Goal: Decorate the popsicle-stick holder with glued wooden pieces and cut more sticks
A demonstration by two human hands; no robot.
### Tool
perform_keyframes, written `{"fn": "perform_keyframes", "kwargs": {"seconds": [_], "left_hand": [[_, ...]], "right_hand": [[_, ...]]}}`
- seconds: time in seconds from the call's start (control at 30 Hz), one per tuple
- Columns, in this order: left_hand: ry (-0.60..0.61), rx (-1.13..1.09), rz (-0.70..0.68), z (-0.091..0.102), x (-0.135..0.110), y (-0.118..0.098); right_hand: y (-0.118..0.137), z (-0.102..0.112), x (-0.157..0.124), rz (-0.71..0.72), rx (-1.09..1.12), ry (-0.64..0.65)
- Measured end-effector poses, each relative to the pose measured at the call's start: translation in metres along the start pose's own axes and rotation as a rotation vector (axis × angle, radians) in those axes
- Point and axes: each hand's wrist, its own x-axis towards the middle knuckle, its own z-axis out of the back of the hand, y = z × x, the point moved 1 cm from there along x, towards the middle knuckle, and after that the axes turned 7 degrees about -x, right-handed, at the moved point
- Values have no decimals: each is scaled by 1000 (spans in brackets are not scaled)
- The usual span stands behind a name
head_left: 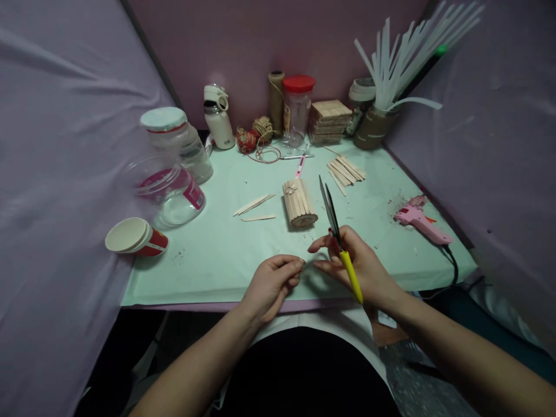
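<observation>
My right hand [360,266] grips yellow-handled scissors [336,229], blades pointing away from me and slightly apart. My left hand [273,284] is curled near the table's front edge, fingertips pinched together close to the right hand's thumb; what they pinch is too small to make out. Just beyond the hands lies a small cylinder made of wooden sticks [299,204] on the pale green table [217,255].
Loose wooden sticks [254,205] and a stick pile [346,171] lie on the table. A pink glue gun [421,223] rests at right, a paper cup [135,237] and clear jars [171,188] at left. Twine, bottles, stacked sticks and a holder of white strips [382,116] line the back.
</observation>
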Motion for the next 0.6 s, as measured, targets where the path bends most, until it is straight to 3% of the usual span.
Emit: {"fn": "perform_keyframes", "kwargs": {"seconds": [0.17, 0.6], "left_hand": [[-2, -56, 76, -2, -1, 1], [54, -65, 112, -3, -3, 4]], "right_hand": [[1, -6, 2, 37, 60, 11], [-16, -16, 0, 97, 32, -26]]}}
